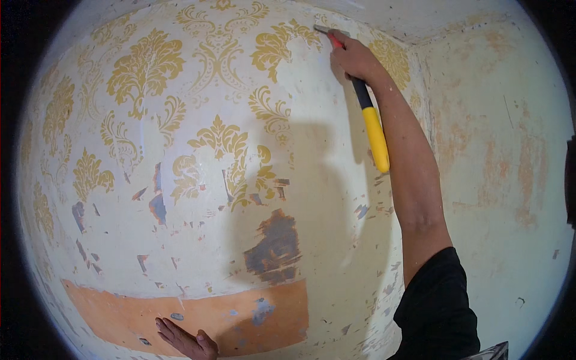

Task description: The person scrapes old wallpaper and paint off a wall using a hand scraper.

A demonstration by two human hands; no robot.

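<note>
My right hand (357,58) grips a long-handled scraper (375,139) with a yellow grip and a black and red shaft. High on the wall, its metal blade (321,29) lies at or close to wallpaper with a gold damask pattern (288,40). Bare pale wall (310,81) shows just below and left of the blade. My left hand (186,337) is low in the view, back towards me, thumb apart and holding nothing. It lies over an orange band (202,310) on the wall; whether the palm presses on it I cannot tell.
Gold-patterned wallpaper (144,72) covers the upper left wall. Lower down, a large grey gouged patch (274,245) and several smaller chips mark the surface. An inside corner leads to a stained side wall (495,148). The ceiling (396,15) meets the wall above my right hand.
</note>
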